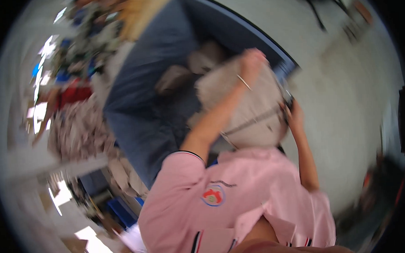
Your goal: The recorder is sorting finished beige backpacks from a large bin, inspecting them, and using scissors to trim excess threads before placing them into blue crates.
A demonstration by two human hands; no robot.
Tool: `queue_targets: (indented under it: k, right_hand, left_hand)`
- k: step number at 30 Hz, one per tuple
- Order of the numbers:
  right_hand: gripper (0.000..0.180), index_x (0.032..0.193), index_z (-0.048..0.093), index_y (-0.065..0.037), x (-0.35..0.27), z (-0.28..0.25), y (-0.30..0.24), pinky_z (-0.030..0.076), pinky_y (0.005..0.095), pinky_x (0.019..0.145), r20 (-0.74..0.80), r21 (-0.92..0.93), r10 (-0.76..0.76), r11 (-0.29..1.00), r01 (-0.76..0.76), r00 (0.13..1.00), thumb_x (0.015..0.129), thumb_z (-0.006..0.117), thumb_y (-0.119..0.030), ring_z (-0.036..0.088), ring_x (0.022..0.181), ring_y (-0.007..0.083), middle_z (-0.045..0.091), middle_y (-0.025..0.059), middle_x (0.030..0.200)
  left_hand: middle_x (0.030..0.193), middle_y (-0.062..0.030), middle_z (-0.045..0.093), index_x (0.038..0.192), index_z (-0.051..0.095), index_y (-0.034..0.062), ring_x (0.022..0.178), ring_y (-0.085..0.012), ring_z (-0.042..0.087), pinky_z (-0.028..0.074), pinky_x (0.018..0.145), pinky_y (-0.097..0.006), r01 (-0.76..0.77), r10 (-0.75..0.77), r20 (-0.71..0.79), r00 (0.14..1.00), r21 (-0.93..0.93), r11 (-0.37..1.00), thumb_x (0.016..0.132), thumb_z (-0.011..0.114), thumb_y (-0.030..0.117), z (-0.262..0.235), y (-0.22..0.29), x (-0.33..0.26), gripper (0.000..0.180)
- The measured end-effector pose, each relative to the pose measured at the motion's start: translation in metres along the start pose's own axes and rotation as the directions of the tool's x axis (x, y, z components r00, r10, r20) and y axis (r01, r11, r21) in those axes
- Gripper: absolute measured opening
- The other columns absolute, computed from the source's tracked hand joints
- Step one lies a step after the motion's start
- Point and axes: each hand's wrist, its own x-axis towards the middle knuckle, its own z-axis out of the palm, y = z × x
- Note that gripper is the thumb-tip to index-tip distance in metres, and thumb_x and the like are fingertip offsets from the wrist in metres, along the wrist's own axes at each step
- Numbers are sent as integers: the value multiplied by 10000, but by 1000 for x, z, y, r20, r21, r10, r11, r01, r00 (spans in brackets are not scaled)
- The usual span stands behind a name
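Open pale floor (pixel 345 121) right of the beige cloth (pixel 251 111); blue bin (pixel 139 111) and cluttered piles (pixel 77 126) crowding the left.

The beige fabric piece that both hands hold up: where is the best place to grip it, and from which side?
Probably along the top edge of the beige fabric piece, from above. It hangs limp, so the rest would sag. The left hand already grips near the upper corner; the right hand holds the right edge. Blur hides detail.

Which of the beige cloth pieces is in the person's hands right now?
The big beige cloth bundle, lifted between the left hand and the right hand. The two smaller beige pieces lie untouched on the grey-blue surface behind.
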Motion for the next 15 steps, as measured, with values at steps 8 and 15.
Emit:
queue_targets:
  k: [8, 15]
  right_hand:
    - [469, 855, 546, 24, 10, -8, 0, 449, 402, 641, 9, -47, -124, 991, 125, 992, 896, 647, -432, 551, 665, 305, 595, 197, 745]
    - [471, 816, 535, 48, 16, -2, 10, 427, 402, 624, -22, 84, -175, 981, 176, 984, 911, 639, -401, 499, 637, 289, 566, 204, 710]
  left_hand:
    - [817, -122, 603, 883, 616, 4, 797, -262, 592, 474, 747, -350, 582, -508, -407, 759, 76, 809, 924, 592, 190, -65, 96, -137, 192]
    - [945, -78, 634, 911, 621, 34, 797, -137, 591, 498, 715, -285, 833, -645, -667, 372, -67, 550, 804, 739, 234, -55, 143, -254, 256]
